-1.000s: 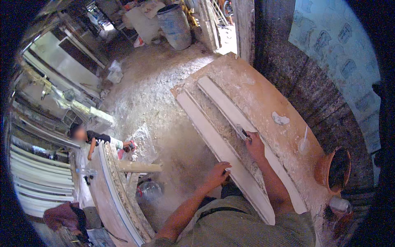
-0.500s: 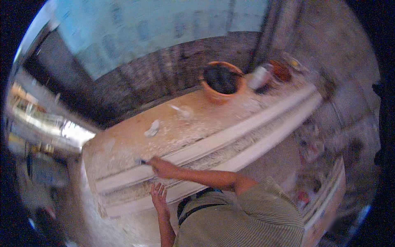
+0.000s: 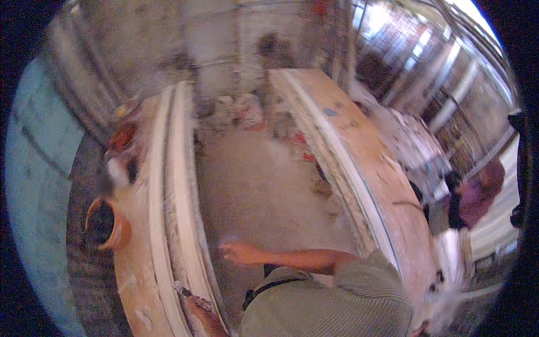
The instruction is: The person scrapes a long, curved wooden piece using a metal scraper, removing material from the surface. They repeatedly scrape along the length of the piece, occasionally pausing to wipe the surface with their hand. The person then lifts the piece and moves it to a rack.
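Note:
My left hand (image 3: pixel 203 310) is at the lower edge, over the near end of the long pale moulding strips (image 3: pixel 178 168) on the left bench. Its fingers close round a small tool smeared with white (image 3: pixel 181 289), whose exact kind is unclear. White stuff also clings to that hand. My right hand (image 3: pixel 238 253) hangs over the gap between the benches, just right of the strips, its forearm reaching across from the right. Motion blurs its fingers, so whether it holds anything cannot be made out.
An orange bucket (image 3: pixel 120 229) with a dark inside stands on the left bench (image 3: pixel 135 269), near a white container (image 3: pixel 117 171) and a reddish bowl (image 3: pixel 122 137). Across the floor (image 3: pixel 252 185), a second bench (image 3: pixel 359 135) carries another strip (image 3: pixel 342 154). A person in purple (image 3: pixel 484 191) is at far right.
My view has swung right, bringing the second bench into sight. My right hand has come off the strips to above the floor gap. My left hand, open before, now closes round a small tool.

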The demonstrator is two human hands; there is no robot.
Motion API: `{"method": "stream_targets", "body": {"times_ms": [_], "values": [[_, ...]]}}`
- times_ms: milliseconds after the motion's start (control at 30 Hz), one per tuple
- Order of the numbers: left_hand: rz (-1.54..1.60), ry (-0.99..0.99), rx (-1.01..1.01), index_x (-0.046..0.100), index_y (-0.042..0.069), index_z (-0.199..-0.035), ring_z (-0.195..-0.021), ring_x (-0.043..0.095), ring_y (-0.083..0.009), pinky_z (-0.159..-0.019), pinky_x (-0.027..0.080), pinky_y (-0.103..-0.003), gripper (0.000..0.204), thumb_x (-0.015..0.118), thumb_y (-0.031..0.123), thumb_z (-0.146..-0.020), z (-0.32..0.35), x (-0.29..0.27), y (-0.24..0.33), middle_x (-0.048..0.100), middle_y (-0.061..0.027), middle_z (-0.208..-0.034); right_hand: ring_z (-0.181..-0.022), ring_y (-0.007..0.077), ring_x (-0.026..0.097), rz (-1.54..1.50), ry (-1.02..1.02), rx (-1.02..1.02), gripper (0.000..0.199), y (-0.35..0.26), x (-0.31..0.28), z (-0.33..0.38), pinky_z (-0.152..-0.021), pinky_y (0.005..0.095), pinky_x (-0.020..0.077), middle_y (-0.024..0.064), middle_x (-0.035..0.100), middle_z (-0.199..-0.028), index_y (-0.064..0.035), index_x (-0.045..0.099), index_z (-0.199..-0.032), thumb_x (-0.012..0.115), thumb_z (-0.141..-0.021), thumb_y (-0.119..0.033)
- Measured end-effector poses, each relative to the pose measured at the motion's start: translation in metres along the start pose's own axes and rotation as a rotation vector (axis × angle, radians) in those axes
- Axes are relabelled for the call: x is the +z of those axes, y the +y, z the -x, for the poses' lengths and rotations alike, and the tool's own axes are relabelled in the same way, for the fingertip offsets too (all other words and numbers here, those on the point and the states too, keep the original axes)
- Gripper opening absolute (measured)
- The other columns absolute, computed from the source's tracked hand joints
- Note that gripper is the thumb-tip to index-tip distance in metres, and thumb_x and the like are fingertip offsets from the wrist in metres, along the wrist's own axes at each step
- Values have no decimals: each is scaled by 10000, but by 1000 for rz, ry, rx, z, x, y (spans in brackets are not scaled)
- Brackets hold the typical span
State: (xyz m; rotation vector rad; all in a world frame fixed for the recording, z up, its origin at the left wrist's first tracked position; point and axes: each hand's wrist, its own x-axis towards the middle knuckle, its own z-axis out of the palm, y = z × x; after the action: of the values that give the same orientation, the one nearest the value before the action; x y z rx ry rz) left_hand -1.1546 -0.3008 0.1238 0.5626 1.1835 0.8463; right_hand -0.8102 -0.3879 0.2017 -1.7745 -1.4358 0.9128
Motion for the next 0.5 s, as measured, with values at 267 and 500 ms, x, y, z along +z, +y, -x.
{"method": "stream_targets", "body": {"times_ms": [267,500], "values": [[-264,-212,26,516,105,-1279,-648,521,-150,-553,452,-308,369,568,283,-960,5,237,-31,536,-17,-819,-1131,345,606,-61,331,577,417,134,-167,159,-974,457,484,173,627,-1264,-143,586,-1340,557,-990,-369],[-226,-310,43,522,90,-1206,-789,560,-162,-650,523,-330,317,590,268,-953,-57,401,-140,553,-11,-972,-1005,289,660,236,865,260,217,342,-327,218,-893,417,529,146,658,-1202,-89,706,-1104,641,-928,-196]]}}
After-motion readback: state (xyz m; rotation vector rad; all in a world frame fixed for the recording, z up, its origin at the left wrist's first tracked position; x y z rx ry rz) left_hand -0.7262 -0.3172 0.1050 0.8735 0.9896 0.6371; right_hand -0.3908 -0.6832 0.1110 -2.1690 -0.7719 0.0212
